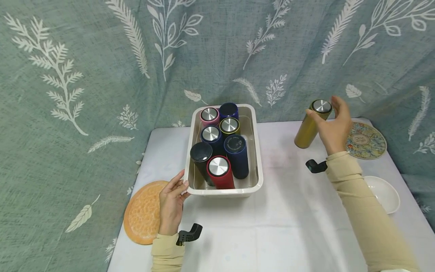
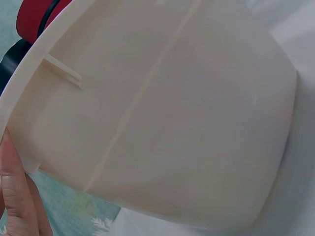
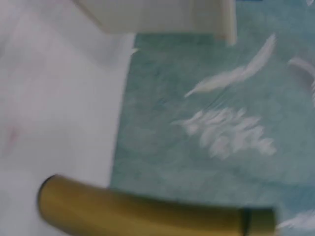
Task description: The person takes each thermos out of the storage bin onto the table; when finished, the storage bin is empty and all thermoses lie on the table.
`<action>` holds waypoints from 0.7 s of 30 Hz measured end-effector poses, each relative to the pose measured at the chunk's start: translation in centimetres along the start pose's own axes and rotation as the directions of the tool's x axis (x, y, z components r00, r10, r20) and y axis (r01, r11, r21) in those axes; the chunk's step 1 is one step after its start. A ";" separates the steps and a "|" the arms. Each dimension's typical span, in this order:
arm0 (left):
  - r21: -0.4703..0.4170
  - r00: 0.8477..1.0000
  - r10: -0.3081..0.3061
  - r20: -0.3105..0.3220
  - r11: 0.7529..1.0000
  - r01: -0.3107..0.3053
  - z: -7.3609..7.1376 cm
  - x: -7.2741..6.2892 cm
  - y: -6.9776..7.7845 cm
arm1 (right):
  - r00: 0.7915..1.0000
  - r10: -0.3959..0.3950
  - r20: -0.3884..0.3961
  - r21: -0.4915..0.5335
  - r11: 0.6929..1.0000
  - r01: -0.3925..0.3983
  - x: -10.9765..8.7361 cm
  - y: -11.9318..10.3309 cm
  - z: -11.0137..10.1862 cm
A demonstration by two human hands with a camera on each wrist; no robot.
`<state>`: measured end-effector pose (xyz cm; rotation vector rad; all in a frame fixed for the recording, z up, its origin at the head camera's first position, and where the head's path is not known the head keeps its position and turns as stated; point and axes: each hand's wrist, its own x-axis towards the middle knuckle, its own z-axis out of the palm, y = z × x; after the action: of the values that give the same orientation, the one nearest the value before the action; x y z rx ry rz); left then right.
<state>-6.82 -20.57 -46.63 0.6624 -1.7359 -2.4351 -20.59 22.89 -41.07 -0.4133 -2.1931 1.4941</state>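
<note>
My right hand [image 1: 334,130] grips a mustard-yellow vacuum flask [image 1: 307,130] near its steel-topped lid, thumb on one side and fingers on the other. The flask leans slightly; whether its base touches the table cannot be told. In the right wrist view the yellow flask [image 3: 147,211] lies along the bottom edge, blurred. A cream plastic tub [image 1: 256,158] stands mid-table, with several flasks upright or leaning inside, among them a red flask [image 1: 221,173], a black flask [image 1: 201,153] and a navy flask [image 1: 236,156]. My left hand [image 1: 172,204] holds the tub's near-left corner at the rim.
An orange round mat [image 1: 141,215] lies at the left, partly behind my left hand. Over on the right are a patterned round mat [image 1: 368,141] and a white bowl [image 1: 385,192], partly behind my forearm. A green leaf-print curtain [image 1: 217,53] hangs behind the white-covered table [image 1: 265,234].
</note>
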 end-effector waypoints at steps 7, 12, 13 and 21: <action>0.005 1.000 -0.004 -0.009 1.000 0.004 0.0 0.1 0.0 | 0.971 -0.156 0.183 0.089 0.986 0.142 -2.9 -2.9 1.1; -0.009 1.000 0.002 -0.002 1.000 -0.002 -0.1 0.1 0.0 | 0.906 -0.199 0.374 0.138 0.978 0.158 -5.1 -4.0 2.4; -0.010 1.000 0.002 -0.002 1.000 -0.003 -0.1 0.1 0.0 | 0.889 -0.198 0.413 0.150 0.978 0.148 -5.5 -4.1 2.6; -0.002 1.000 -0.002 0.003 1.000 0.002 0.0 0.0 0.1 | 0.809 -0.200 0.552 0.202 0.974 0.103 -7.3 -4.3 3.9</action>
<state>-6.80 -20.62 -46.56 0.6603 -1.7344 -2.4399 -16.43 14.66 -39.71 0.3124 -2.4286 1.8625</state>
